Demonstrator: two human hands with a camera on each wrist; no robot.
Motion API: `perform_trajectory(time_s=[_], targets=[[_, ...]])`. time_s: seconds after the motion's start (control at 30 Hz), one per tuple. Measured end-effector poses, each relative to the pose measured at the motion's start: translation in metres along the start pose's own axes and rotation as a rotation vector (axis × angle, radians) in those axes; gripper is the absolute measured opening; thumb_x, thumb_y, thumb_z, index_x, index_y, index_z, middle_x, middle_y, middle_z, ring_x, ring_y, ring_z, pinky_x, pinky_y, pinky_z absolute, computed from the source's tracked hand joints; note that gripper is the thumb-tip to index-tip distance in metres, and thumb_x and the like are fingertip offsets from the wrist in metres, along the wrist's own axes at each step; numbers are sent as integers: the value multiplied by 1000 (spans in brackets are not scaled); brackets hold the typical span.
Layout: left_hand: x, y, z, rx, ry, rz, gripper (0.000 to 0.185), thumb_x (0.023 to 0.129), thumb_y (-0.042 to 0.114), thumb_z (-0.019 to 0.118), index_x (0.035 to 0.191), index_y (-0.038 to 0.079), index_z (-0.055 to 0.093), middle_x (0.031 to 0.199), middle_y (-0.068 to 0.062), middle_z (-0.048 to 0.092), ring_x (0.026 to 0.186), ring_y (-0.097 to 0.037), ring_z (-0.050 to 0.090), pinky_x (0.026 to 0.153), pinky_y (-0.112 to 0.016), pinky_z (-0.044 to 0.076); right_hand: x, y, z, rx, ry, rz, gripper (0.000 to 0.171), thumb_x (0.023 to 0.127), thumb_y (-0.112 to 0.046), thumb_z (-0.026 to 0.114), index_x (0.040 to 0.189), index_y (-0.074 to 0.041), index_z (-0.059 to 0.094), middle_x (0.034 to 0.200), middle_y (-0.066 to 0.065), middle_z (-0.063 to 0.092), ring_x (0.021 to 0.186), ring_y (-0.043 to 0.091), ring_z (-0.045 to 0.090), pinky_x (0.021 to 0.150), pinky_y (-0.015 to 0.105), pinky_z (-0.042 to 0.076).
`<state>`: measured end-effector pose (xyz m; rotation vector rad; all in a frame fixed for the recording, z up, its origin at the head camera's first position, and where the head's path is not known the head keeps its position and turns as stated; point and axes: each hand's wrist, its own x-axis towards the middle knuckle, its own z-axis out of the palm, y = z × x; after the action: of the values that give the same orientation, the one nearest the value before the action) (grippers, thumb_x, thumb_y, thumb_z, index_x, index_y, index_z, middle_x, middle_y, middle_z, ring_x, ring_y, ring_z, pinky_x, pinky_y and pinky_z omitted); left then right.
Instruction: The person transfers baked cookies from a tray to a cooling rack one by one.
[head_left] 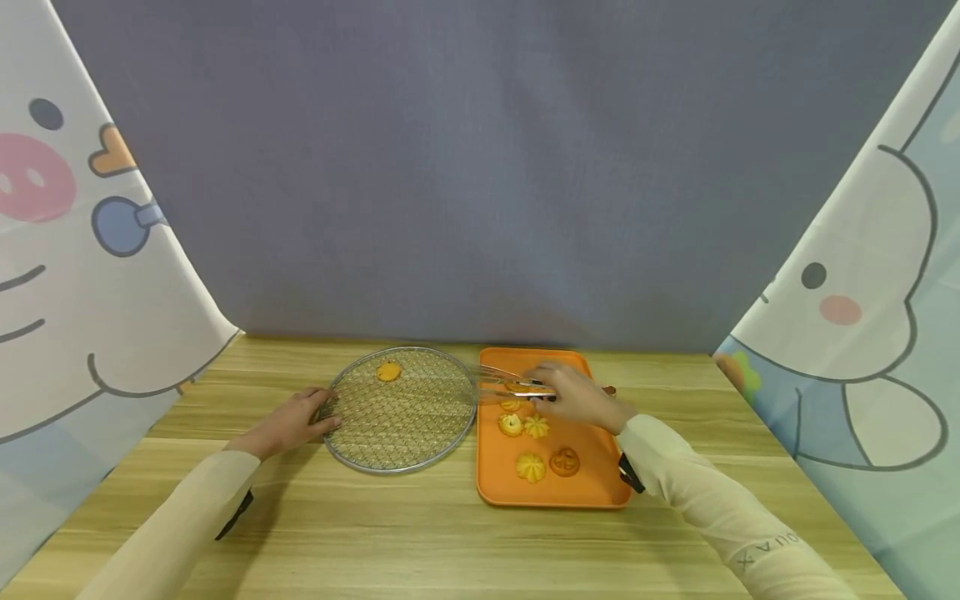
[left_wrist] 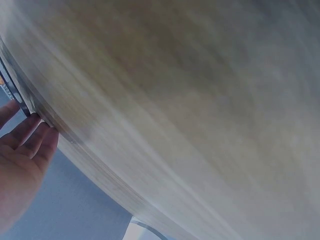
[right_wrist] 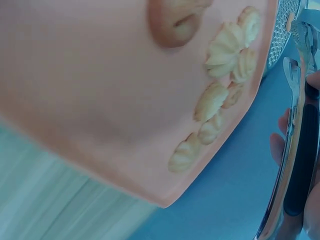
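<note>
My right hand (head_left: 573, 396) holds metal tongs (right_wrist: 295, 145) with dark grips above an orange tray (head_left: 555, 496). The tong arms stand apart, their blurred tips reaching left toward a round wire rack (head_left: 405, 425); I see nothing between them. On the tray lie several pale yellow piped cookies (head_left: 531, 467) and a browner face-patterned cookie (head_left: 565, 461). One round yellow cookie (head_left: 387, 371) sits on the rack's far part. At the rack's left rim, my left hand (head_left: 292, 421) touches the metal edge with fairly straight fingers; its contact is partly cut off in the left wrist view.
Rack and tray stand side by side on a wood-grain table (head_left: 375, 533). A grey cloth wall (head_left: 480, 167) rises behind the table. Cartoon-printed cloths hang at left and right.
</note>
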<state>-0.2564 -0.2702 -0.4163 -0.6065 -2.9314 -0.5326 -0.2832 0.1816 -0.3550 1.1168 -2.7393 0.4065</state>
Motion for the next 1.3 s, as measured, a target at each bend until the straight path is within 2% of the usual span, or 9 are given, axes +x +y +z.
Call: perform_trajectory(time_s=[0.17,0.63,1.3], targets=[[1,0,-1,0,-12,-6,53,89,30,59,126,-7,47,125,-34,46,113,-52,44,89,-60,40,-15,6,-1,-11,8,22,39,82,-18,67,119,-7,60,112,8,61,95,23,61,70,36,52],[-1,4,-4,22,18,15,48,88,25,61,123,-7,49,120,-34,49,109,-52,47,89,-60,41,-41,23,-1,-35,23,51,39,81,-17,69,118,-7,60,111,8,62,96,25,60,75,40,52],[0,2,-3,21,10,4,49,89,28,60,123,-6,49,122,-33,49,111,-52,46,90,-59,41,-43,28,-1,-50,30,47,34,81,-15,67,114,-4,62,105,8,63,84,20,60,65,33,50]])
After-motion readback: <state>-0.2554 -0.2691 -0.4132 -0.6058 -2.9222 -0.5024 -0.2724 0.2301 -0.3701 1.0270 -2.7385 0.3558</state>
